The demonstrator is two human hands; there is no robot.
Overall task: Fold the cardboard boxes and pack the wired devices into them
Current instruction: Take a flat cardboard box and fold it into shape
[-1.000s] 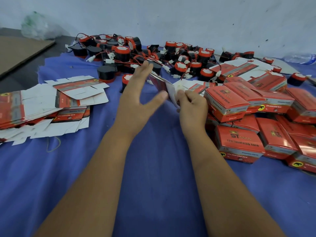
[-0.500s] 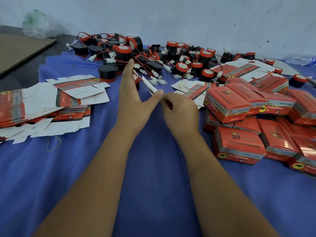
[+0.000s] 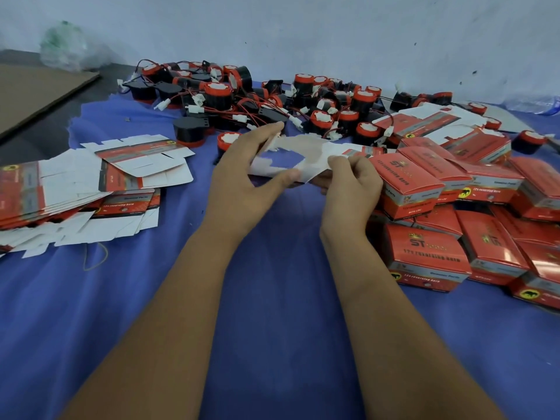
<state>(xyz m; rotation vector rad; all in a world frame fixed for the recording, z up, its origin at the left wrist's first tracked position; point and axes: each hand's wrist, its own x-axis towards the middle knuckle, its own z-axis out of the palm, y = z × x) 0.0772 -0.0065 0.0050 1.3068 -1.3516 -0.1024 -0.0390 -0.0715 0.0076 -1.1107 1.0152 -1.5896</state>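
Blue cloth (image 3: 272,298), hands now spreading box blank (image 3: 303,153)

Dim, even, bluish light with only faint shadows. Glare sheens the folded boxes (image 3: 424,262) at right. Edges bow outward; the far corners look soft, perhaps defocused.

Left hand (image 3: 242,183) and right hand (image 3: 351,189) both grip unfolded white cardboard box blank (image 3: 303,156) above blue cloth (image 3: 272,313). Flat red-white blanks (image 3: 91,183) left, folded red boxes (image 3: 424,259) right, black-red wired devices (image 3: 272,98) behind.
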